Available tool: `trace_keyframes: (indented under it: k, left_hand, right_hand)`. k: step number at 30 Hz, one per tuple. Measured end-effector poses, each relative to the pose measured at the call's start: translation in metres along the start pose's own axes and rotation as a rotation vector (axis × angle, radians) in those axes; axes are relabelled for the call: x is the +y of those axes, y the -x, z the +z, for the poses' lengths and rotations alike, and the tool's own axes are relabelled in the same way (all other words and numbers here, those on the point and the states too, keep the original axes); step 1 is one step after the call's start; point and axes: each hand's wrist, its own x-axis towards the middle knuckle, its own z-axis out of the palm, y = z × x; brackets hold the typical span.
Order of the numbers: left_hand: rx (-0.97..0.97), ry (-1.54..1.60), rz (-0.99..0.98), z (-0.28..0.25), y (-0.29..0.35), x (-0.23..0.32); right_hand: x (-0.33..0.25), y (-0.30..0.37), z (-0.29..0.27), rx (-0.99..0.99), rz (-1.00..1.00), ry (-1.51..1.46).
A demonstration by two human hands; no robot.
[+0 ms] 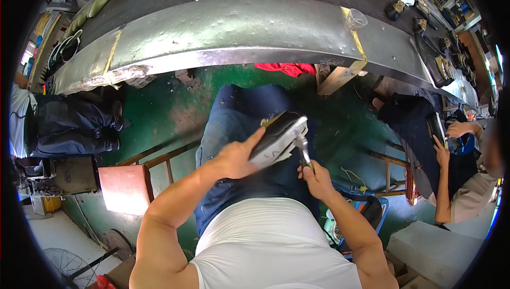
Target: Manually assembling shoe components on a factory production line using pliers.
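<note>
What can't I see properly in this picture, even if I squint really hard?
All in the head view:
- Part of the black-and-white shoe: the left hand covers it.
- Part of the metal tool's handle: hidden inside the right hand.
- The rest of the red cloth: the bench hides it.
- The whole fan: cut off by the lower edge.

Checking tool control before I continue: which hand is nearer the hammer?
Right. The right hand grips the hammer by its handle; the left hand is off to the hammer's left, holding the black-and-white shoe.
</note>
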Motion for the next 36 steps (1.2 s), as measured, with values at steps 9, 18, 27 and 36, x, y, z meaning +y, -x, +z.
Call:
trace_keyframes:
  k: [9,18,27,36]
  left_hand:
    - [0.560,1.032,0.595,-0.039,-0.028,0.047]
    - [0.168,0.522,0.155,0.050,-0.085,-0.034]
    - [0.631,-0.032,0.172,0.062,-0.063,0.005]
    - [0.537,-0.047,0.114,0.052,-0.052,0.013]
  right_hand:
    - [0.017,0.011,0.006,0.156,-0.050,-0.466]
    - [-0.035,0.006,-0.027,-0.054,0.083,-0.018]
    - [-0.056,-0.020,-0.041,-0.402,0.229,0.029]
    - [-0.106,-0.067,-0.068,-0.612,0.431,0.119]
